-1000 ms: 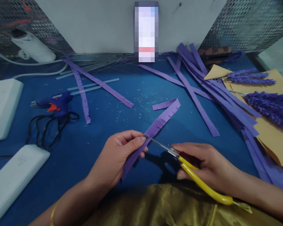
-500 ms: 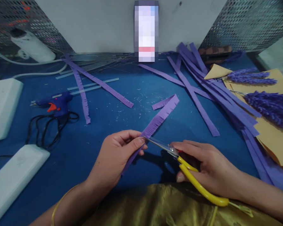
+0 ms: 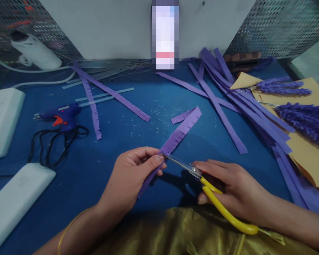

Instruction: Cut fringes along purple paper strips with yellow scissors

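Scissors point(image 3: 212, 197), one pair with glossy yellow handles and slim metal blades, are gripped by the right hand point(image 3: 238, 184), fingers curled round them. Their blade tips meet one purple strip point(image 3: 181, 132) at the fingertips of the left hand point(image 3: 135, 173), which pinches it thumb against fingers; thin and flat, it is slit into fringe along one edge and folded back beyond that hand. Two more fringed strips point(image 3: 117, 94) lie past the left hand; left of it, one blue glue gun point(image 3: 67, 117) with an orange trigger and two white blocks point(image 3: 21, 202) with rounded edges. Beyond the right hand spread plain purple strips point(image 3: 218, 106), too overlapped to count, beside bristly flower bunches point(image 3: 305, 122) on smooth tan paper point(image 3: 303, 159).
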The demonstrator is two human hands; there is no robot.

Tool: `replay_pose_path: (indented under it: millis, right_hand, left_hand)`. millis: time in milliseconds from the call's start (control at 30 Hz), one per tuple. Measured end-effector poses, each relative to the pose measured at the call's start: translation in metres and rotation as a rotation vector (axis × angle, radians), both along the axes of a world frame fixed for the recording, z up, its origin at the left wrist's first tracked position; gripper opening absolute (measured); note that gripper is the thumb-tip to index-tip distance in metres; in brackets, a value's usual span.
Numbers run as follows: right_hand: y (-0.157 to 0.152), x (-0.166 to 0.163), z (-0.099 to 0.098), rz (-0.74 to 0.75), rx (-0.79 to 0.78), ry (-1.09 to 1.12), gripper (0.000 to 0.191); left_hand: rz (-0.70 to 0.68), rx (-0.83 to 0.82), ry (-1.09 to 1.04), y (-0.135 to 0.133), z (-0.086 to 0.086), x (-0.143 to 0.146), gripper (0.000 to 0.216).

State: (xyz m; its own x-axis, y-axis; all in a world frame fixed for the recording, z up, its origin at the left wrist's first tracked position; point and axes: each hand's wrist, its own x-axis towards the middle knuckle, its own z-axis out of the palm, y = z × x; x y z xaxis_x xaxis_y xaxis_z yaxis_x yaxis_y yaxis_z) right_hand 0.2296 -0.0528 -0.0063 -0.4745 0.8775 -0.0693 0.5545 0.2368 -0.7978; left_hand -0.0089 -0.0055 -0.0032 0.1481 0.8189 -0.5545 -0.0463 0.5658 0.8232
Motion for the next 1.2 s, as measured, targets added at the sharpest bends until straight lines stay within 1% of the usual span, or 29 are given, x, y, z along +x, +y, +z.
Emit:
replay_pose_path:
  millis: [233,633,800,900,1100,1200]
  right_hand:
    - [-0.0008,-0.0001,0.0019,0.009,0.059,-0.031,0.041]
    - [-0.0008,-0.0008,0.0028,0.025,0.075,-0.037,0.044]
    - [0.0000,-0.0013,0.0017,0.002,0.053,-0.060,0.046]
    - [-0.0001,-0.0012,0.0012,-0.012,0.054,-0.060,0.045]
    - [0.0007,-0.0005,0.0012,0.008,0.072,-0.039,0.045]
    - [0.0006,-0.0006,0.0002,0.001,0.056,-0.022,0.044]
  left_hand:
    - [-0.002,-0.013,0.002,0.0002,0.0022,0.0000,0.009]
    - [0.023,-0.046,-0.055,0.0011,0.0042,0.0015,0.010]
    - [0.014,-0.043,-0.050,0.0008,0.0032,0.0009,0.010]
    - [0.000,-0.039,-0.047,0.0012,0.0030,0.0014,0.009]
    - [0.006,-0.038,-0.062,0.0004,0.0032,0.0023,0.008]
    - [0.004,-0.042,-0.070,0.0005,0.0034,0.0018,0.008]
